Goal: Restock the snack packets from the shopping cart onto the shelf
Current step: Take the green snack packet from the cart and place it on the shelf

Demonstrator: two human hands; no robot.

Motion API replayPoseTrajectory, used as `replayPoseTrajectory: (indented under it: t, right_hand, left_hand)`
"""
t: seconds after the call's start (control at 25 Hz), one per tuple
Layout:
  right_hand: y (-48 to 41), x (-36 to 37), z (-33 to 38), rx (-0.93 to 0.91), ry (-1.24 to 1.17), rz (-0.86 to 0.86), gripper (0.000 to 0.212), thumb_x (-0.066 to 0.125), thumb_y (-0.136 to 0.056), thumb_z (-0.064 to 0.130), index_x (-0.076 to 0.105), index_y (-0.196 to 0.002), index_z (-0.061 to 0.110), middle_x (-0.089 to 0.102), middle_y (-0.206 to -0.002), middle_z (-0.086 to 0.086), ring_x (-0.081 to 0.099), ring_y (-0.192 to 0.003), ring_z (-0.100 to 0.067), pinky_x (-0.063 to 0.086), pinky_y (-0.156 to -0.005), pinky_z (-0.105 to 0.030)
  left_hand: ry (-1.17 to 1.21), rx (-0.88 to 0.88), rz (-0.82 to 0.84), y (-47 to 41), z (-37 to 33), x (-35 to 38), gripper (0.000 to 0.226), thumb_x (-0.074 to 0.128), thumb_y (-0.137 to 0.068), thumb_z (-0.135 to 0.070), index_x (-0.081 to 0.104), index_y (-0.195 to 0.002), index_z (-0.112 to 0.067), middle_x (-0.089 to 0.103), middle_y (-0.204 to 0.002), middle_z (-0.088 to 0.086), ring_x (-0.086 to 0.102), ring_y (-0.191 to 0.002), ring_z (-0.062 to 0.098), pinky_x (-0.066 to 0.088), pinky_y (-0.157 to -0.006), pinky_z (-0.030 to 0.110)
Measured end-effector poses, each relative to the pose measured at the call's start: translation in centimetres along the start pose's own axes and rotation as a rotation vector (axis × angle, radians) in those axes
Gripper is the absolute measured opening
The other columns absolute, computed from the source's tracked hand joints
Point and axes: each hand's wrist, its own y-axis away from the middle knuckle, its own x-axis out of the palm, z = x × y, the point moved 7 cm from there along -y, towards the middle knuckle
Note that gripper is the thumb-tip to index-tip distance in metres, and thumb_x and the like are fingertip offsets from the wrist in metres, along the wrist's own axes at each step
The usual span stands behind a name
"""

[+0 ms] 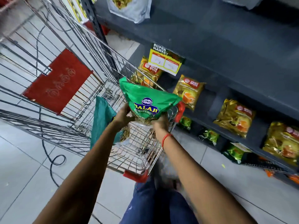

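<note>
Both hands clenched on one green snack packet (pixel 146 98) – left hand (pixel 123 114) and right hand (pixel 159 123) gripped its lower edge, held above the shopping cart (pixel 137 159), probably to clear the wire rim. Another packet (pixel 105 120) was left inside – shelf (pixel 226 50) just right.

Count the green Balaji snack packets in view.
2: one green Balaji packet held above the cart by both hands, another green packet standing in the cart. More may be hidden.
</note>
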Motion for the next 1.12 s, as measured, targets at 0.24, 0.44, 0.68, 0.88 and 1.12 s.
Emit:
replayPoseTrajectory:
  t: [0.24, 0.44, 0.68, 0.88, 1.12]
  right_hand:
    - [6.7, -7.0, 5.6, -0.382, -0.095, 0.089, 0.042, 0.079, -0.073, 0.011, 0.054, -0.105, 0.017, 0.059, -0.111, -0.003, 0.058, -0.097, -0.016, 0.046, -0.069, -0.015]
    - [10.6, -18.2, 9.3, -0.624, -0.242, -0.062, 0.050, 0.079, -0.072, 0.005, 0.054, -0.116, 0.004, 0.065, -0.101, 0.001, 0.060, -0.091, 0.003, 0.047, -0.075, -0.004]
    - [11.1, -30.9, 8.3, -0.709, -0.307, -0.216, 0.065, 0.081, -0.070, 0.010, 0.048, -0.125, 0.022, 0.065, -0.116, 0.004, 0.060, -0.102, -0.006, 0.049, -0.086, -0.011]
    - [9.2, -40.8, 5.5, -0.652, -0.411, -0.330, 0.062, 0.081, -0.070, 0.008, 0.051, -0.124, 0.017, 0.067, -0.112, 0.007, 0.063, -0.101, -0.004, 0.052, -0.081, -0.014]
    - [5.1, -49.9, 5.9, -0.585, -0.429, -0.341, 0.061, 0.078, -0.073, 0.003, 0.050, -0.126, 0.013, 0.063, -0.123, -0.005, 0.061, -0.106, -0.009, 0.049, -0.094, -0.027]
  left_hand:
    - [0.025, 0.201, -0.019, 9.1, -9.5, -3.0, 0.031, 0.071, -0.076, -0.001, 0.049, -0.096, -0.010, 0.064, -0.099, 0.018, 0.059, -0.098, 0.033, 0.053, -0.087, 0.021]
    - [0.011, 0.426, -0.052, 12.5, -20.4, 0.8, 0.044, 0.077, -0.070, -0.009, 0.053, -0.106, -0.009, 0.068, -0.106, 0.015, 0.062, -0.094, 0.021, 0.051, -0.092, 0.043]
    - [-0.146, 0.655, -0.057, 12.5, -30.5, 10.4, 0.039, 0.083, -0.064, -0.023, 0.057, -0.089, -0.007, 0.062, -0.071, 0.000, 0.051, -0.067, 0.016, 0.037, -0.052, 0.011]
    - [-0.150, 0.671, 0.084, 10.9, -36.1, 20.5, 0.045, 0.084, -0.064, -0.022, 0.060, -0.099, -0.006, 0.069, -0.081, 0.001, 0.062, -0.077, 0.017, 0.046, -0.065, 0.008]
    - [-0.177, 0.643, 0.137, 8.5, -41.3, 29.5, 0.050, 0.079, -0.071, -0.025, 0.056, -0.110, -0.006, 0.070, -0.104, 0.019, 0.064, -0.099, 0.031, 0.050, -0.082, 0.039]
